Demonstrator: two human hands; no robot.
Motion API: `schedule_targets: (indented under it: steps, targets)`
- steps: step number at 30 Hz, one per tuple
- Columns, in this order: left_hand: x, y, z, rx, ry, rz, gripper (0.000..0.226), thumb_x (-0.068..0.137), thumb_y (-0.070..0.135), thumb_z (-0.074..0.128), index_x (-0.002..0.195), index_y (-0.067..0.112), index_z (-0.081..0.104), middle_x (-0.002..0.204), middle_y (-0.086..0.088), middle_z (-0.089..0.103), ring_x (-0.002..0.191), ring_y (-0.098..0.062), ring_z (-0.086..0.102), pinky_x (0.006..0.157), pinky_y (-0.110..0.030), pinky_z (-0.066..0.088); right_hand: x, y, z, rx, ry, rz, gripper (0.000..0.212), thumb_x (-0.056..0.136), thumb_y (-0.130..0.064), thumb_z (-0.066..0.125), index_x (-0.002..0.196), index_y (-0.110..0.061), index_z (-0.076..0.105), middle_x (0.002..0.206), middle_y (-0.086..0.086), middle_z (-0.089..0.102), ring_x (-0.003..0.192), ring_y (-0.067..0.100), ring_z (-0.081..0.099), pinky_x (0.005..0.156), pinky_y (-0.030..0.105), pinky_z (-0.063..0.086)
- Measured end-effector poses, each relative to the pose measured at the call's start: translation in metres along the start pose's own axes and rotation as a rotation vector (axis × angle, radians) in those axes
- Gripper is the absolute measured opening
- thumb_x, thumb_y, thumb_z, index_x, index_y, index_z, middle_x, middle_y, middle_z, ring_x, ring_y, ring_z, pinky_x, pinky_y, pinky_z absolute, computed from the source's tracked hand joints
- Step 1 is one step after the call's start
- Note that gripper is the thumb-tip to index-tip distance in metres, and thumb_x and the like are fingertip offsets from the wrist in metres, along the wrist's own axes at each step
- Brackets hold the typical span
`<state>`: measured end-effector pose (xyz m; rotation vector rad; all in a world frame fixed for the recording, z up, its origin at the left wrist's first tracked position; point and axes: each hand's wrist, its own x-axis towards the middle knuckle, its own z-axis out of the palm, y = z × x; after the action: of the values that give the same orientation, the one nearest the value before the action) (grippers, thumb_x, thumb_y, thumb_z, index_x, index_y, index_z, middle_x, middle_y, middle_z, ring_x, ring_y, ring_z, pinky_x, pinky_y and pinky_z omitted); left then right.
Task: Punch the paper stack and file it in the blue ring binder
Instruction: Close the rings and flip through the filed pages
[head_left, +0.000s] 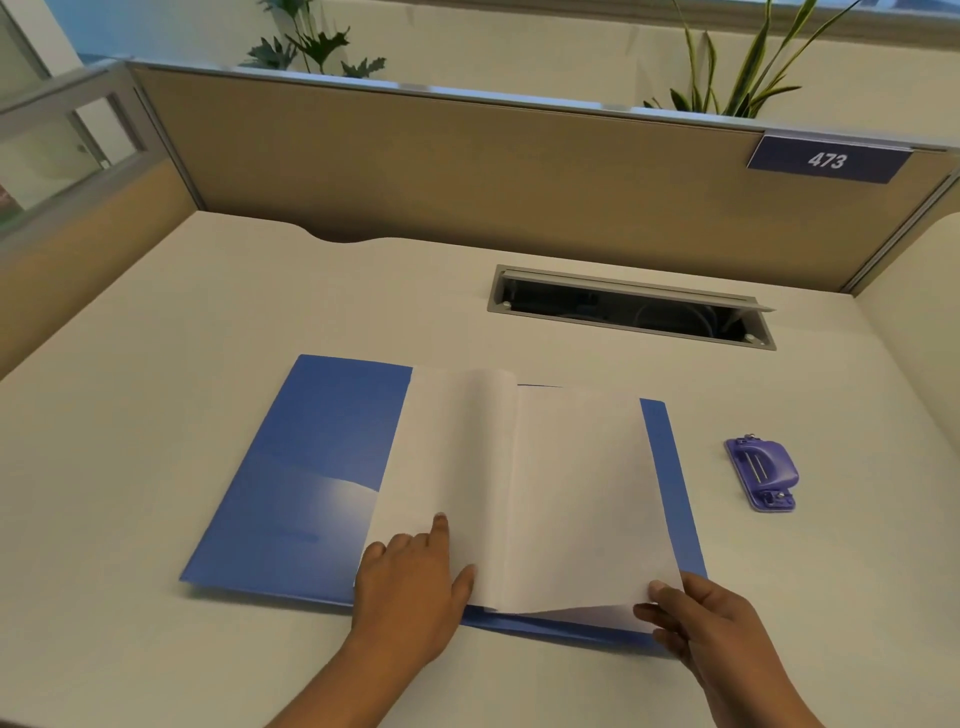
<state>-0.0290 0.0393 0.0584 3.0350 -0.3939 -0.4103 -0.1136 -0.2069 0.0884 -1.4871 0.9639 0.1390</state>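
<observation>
Pinched between the thumb and the curled fingers of the right hand (711, 623) is the near right corner of the paper stack (571, 493); that corner is lifted slightly off what lies beneath it. Just to the left of the pinch, the left hand (410, 587) is laid on the stack's left-hand leaf, with the fingers fairly straight and nothing gripped.

Everything is carried by a pale desk (156, 364), which spreads out on all sides of the pinch. Beyond the pinch, at the far edge of the desk, a tan partition (467, 171) is set upright. The blue ring binder (311, 467) is spread open and flat directly under both hands, its left cover reaching well to the left of the pinch and a narrow strip of its right cover seen just beside the pinched edge. The paper stack is laid inside the binder, opened like a book, with one leaf turned left and one right. Whether it is on the rings cannot be told.

Far beyond the pinch, a cable hatch (631, 306) is sunk into the desk with its lid raised. Above it, to the right, a number plate (828, 160) marked 473 is fixed to the partition. To the right of the pinch and somewhat farther away, a purple hole punch (762, 473) is placed on the desk, apart from the binder.
</observation>
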Motion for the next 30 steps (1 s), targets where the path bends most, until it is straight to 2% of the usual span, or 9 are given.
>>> schedule_targets:
  steps: [5,10,13,16,18,22,25,28,30]
  targets:
    - [0.005,0.009,-0.02,-0.011,-0.031,0.011,0.069,0.093,0.063,0.03,0.149,0.024,0.024,0.135,0.003,0.056,0.12,-0.019,0.055,0.103,-0.036,0.039,-0.003,-0.014,0.01,-0.089,-0.07,-0.125,0.011,0.089,-0.018,0.067,0.092,-0.009,0.073,0.083,0.01,0.077,0.085,0.031,0.069,0.067,0.033,0.053]
    - [0.014,0.036,-0.058,-0.544,0.067,0.058,0.053,0.087,0.062,0.05,0.133,0.035,0.049,0.122,0.013,0.063,0.104,-0.008,0.062,0.089,-0.027,0.051,-0.008,-0.031,0.022,-0.159,-0.11,-0.223,0.016,0.081,-0.026,0.073,0.086,-0.011,0.073,0.081,0.006,0.075,0.081,0.032,0.066,0.066,0.032,0.054]
    - [0.027,0.064,-0.08,-0.759,-0.003,0.041,0.055,0.083,0.066,0.052,0.12,0.026,0.061,0.111,0.008,0.068,0.094,-0.012,0.064,0.085,-0.03,0.055,-0.01,-0.034,0.03,-0.186,-0.109,-0.26,0.019,0.077,-0.027,0.076,0.083,-0.01,0.071,0.079,0.007,0.073,0.074,0.028,0.065,0.06,0.027,0.051]
    - [0.041,0.086,-0.091,-0.632,-0.068,0.056,0.062,0.077,0.077,0.046,0.094,0.022,0.069,0.087,0.003,0.069,0.078,-0.016,0.065,0.075,-0.031,0.056,-0.01,-0.034,0.036,-0.218,-0.098,-0.291,0.023,0.074,-0.029,0.079,0.079,-0.008,0.07,0.075,0.008,0.07,0.068,0.024,0.063,0.057,0.023,0.049]
    - [0.048,0.088,-0.091,-0.58,-0.061,0.061,0.049,0.084,0.065,0.051,0.078,0.019,0.067,0.071,0.001,0.063,0.065,-0.016,0.062,0.066,-0.03,0.054,-0.009,-0.033,0.038,-0.234,-0.099,-0.298,0.025,0.073,-0.03,0.08,0.078,-0.008,0.069,0.075,0.008,0.069,0.067,0.023,0.062,0.057,0.023,0.049]
    - [0.058,0.069,-0.081,-0.656,-0.014,0.039,0.03,0.088,0.032,0.055,0.075,0.009,0.069,0.071,-0.008,0.068,0.064,-0.023,0.067,0.066,-0.036,0.057,-0.004,-0.029,0.034,-0.206,-0.087,-0.276,0.03,0.073,-0.032,0.08,0.081,-0.006,0.068,0.082,0.008,0.071,0.074,0.026,0.065,0.059,0.024,0.051]
    - [0.061,0.043,-0.073,-0.668,0.065,-0.019,0.033,0.085,0.03,0.056,0.069,0.002,0.064,0.061,-0.01,0.06,0.055,-0.022,0.055,0.055,-0.031,0.045,0.001,-0.022,0.025,-0.157,-0.081,-0.241,0.027,0.078,-0.034,0.075,0.088,-0.01,0.068,0.088,0.006,0.072,0.08,0.028,0.065,0.064,0.029,0.053]
    - [0.06,0.008,-0.064,-0.659,0.157,-0.123,0.032,0.084,0.029,0.059,0.066,0.003,0.062,0.065,-0.015,0.064,0.055,-0.023,0.055,0.053,-0.031,0.044,0.007,-0.012,0.016,-0.126,-0.061,-0.204,0.02,0.083,-0.032,0.071,0.091,-0.013,0.07,0.089,0.003,0.075,0.084,0.03,0.067,0.075,0.042,0.057]
    - [0.057,-0.017,-0.057,-0.658,0.198,-0.201,0.031,0.085,0.027,0.06,0.065,0.002,0.062,0.065,-0.015,0.065,0.055,-0.026,0.057,0.051,-0.029,0.041,0.01,-0.006,0.012,-0.118,-0.042,-0.175,0.015,0.086,-0.03,0.069,0.091,-0.016,0.071,0.087,0.0,0.076,0.084,0.03,0.068,0.074,0.041,0.058]
